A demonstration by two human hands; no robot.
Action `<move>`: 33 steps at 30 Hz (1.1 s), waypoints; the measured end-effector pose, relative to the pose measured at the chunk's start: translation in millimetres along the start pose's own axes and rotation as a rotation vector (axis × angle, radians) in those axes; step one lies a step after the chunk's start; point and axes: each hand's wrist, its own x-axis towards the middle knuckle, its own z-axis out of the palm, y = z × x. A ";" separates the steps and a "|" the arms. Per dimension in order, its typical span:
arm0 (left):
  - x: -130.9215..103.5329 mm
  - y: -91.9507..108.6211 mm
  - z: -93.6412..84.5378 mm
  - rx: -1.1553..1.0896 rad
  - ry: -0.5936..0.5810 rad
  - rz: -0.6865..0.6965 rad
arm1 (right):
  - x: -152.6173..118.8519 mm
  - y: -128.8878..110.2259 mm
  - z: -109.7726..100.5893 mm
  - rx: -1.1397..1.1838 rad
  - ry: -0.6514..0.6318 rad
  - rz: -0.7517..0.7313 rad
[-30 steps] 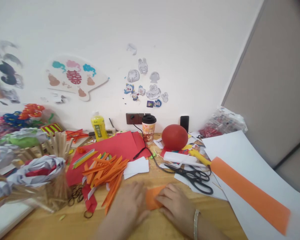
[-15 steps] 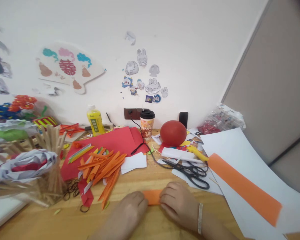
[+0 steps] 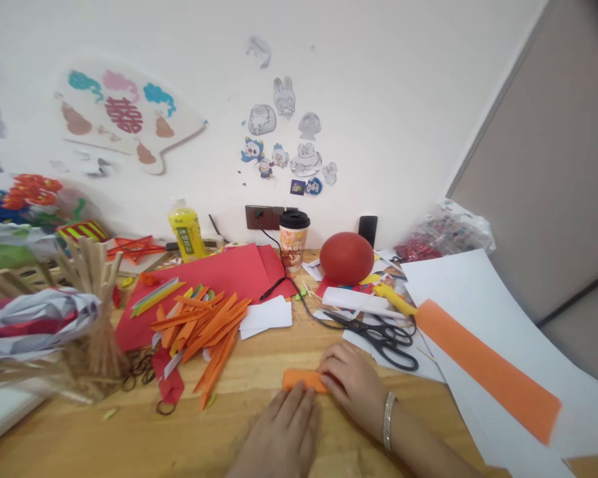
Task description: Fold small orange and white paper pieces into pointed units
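A small folded orange paper (image 3: 299, 378) lies on the wooden table in front of me. My left hand (image 3: 285, 431) rests flat at its lower edge, fingers stretched out and fingertips on the paper. At the paper's right end, the fingers of my right hand (image 3: 351, 385) are bent and pinch it; a bracelet (image 3: 388, 421) circles that wrist. To the left lies a pile of folded orange strips (image 3: 204, 325). A long orange paper strip (image 3: 488, 372) is on white sheets at the right. Black scissors (image 3: 379, 335) lie beyond my right hand.
Red paper (image 3: 219, 272), a yellow bottle (image 3: 186, 229), a lidded cup (image 3: 294, 242) and a red balloon (image 3: 346, 259) stand or lie near the wall. Wooden sticks (image 3: 97, 299) and a white-and-red paper bundle (image 3: 40, 322) are at the left.
My left hand has shifted from the paper's left end to its lower edge, and its fingers have spread flat. The paper's left end is now uncovered. The view has tilted slightly.
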 end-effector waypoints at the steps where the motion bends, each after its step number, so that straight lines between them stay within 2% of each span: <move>1: 0.1 0.2 0.6 -0.009 -0.002 -0.020 | 0.2 0.2 0.9 -0.011 0.007 0.004; 4: 0.4 0.9 1.7 -0.028 -0.003 -0.065 | 0.5 0.2 3.2 -0.039 0.014 -0.001; 11: 1.7 2.0 0.7 -0.063 -0.020 -0.072 | 0.6 -0.5 4.6 -0.071 0.010 0.055; 19: 9.1 2.4 -11.6 -0.125 -0.073 -0.118 | 2.0 -1.0 5.0 -0.085 -0.010 0.067; 26: 5.8 4.7 -5.6 -0.026 -0.010 -0.073 | 2.1 1.0 5.5 -0.097 0.009 0.052; 33: 3.6 1.4 -1.3 -0.017 0.017 -0.072 | 1.3 -0.7 5.1 -0.114 -0.041 0.133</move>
